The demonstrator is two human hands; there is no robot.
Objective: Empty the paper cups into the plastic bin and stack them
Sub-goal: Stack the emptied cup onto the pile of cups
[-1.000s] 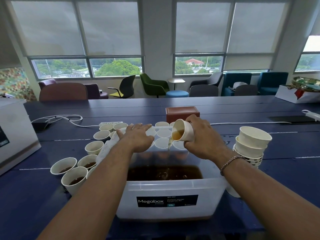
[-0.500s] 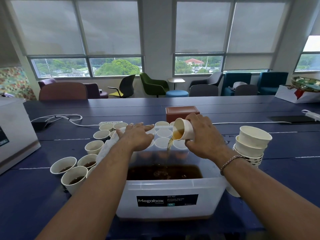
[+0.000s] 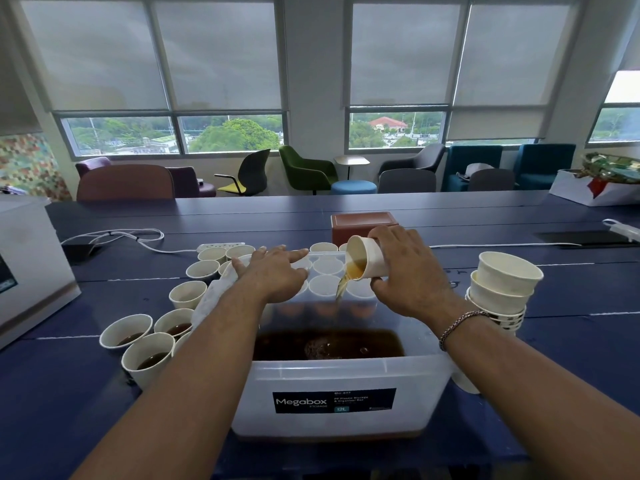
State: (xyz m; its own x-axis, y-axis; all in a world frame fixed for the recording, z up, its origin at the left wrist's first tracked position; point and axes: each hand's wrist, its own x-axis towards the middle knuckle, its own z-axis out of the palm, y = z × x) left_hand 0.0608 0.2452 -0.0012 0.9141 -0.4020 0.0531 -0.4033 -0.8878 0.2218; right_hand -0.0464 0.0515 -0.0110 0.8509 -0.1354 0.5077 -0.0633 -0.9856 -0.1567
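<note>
Over the far edge of the bin [image 3: 332, 379], a cup [image 3: 369, 261] is held tipped on its side by the right hand [image 3: 412, 271], whose fingers and thumb are curled round its wall. A thin brown stream [image 3: 341, 289] is being poured from the cup's lip into the dark liquid [image 3: 329, 342] pooled in the bin. The left hand [image 3: 273, 275] is stretched palm down at the bin's far left corner, fingers straight and slightly spread, with nothing held — whether the rim is touched cannot be told. A bracelet [image 3: 460, 323] is worn on the right wrist. The bin is set on a blue table [image 3: 571, 358], near its front edge. Just right of the bin a leaning stack [image 3: 502, 292] of nested cups is seen; to the left, filled cups [image 3: 147, 355] are grouped close together — more cups are lined up behind the bin. Beyond the tipped cup a brown box [image 3: 360, 223] is placed, and a power strip [image 3: 221, 244] with a white cable [image 3: 138, 235] lies further left. Chairs [image 3: 308, 168] are ranged under the windows.
</note>
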